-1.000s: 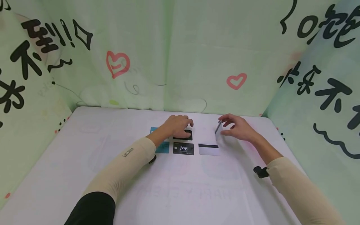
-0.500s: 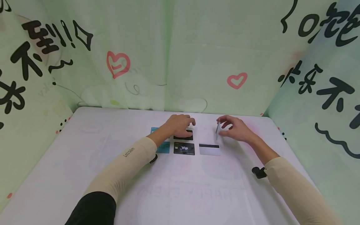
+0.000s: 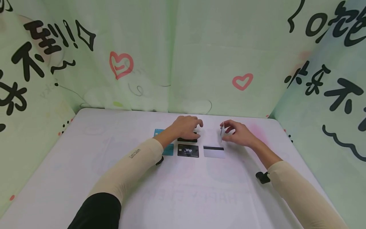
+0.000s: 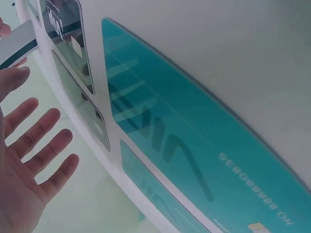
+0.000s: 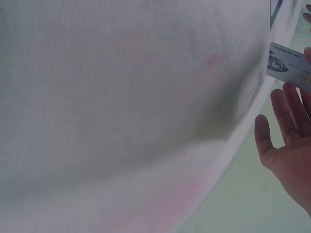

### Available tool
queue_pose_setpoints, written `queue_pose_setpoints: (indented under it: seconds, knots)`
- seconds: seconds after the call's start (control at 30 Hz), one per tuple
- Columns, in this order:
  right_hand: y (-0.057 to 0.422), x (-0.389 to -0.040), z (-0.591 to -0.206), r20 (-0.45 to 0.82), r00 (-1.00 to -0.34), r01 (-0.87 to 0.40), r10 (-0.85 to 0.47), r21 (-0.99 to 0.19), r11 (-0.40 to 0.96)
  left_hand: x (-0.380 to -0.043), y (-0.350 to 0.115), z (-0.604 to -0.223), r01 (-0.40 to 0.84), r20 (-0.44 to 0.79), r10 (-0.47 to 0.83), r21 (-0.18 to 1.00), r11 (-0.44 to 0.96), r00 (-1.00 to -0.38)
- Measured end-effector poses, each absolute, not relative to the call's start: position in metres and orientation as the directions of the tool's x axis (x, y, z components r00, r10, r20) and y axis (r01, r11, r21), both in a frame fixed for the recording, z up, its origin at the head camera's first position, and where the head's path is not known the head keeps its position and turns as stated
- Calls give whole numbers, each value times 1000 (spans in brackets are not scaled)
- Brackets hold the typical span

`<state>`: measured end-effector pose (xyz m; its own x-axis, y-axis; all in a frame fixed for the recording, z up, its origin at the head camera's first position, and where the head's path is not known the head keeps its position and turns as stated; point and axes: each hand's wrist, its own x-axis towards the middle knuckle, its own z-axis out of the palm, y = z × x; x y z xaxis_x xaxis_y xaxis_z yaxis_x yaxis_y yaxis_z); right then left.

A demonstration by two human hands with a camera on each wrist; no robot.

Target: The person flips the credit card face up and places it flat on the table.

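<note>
In the head view my right hand (image 3: 238, 133) pinches a silver card (image 3: 221, 133), holding it on edge, nearly upright, at the right of the other cards. Its printed face shows in the right wrist view, with the card (image 5: 286, 63) between thumb and fingers. My left hand (image 3: 187, 126) hovers over the back black card (image 3: 187, 140), partly hiding it. Spread, relaxed fingers show on the left hand (image 4: 29, 155) in the left wrist view. In front lie a black VIP card (image 3: 188, 150) and a silver card with a dark stripe (image 3: 213, 152).
Two teal cards, the front one (image 3: 169, 150) and the back one (image 3: 158, 131), lie partly under my left forearm. The white table (image 3: 183, 194) ends at green cloth walls (image 3: 183, 63) at the back and both sides.
My left hand shifts slightly right over the black card. The right hand moves a little toward me, still holding the silver card upright. The lying cards stay put.
</note>
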<state>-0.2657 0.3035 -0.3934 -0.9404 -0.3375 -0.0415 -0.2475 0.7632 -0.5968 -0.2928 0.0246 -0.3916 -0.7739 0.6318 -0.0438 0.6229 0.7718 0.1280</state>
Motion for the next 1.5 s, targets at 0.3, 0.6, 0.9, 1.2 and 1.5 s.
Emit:
queue_pose_setpoints:
  seconds: [0.3, 0.6, 0.9, 1.2, 1.5]
  knots:
    - [305, -268, -400, -54, -939, -241, -338, -599, 764, -292, 26, -392, 615, -47, 624, 130, 778, -780]
    - [304, -268, -405, -52, -934, -259, -353, -580, 772, -293, 28, -390, 624, -43, 634, 141, 769, -772]
    - [301, -267, -406, -62, -932, -265, -357, -554, 789, -293, 31, -386, 641, -32, 652, 151, 753, -758]
    - [298, -265, -406, -58, -931, -280, -362, -524, 804, -290, 32, -381, 640, -28, 655, 182, 746, -755]
    - [295, -261, -404, -65, -929, -284, -363, -503, 816, -289, 40, -382, 645, -18, 662, 210, 735, -749]
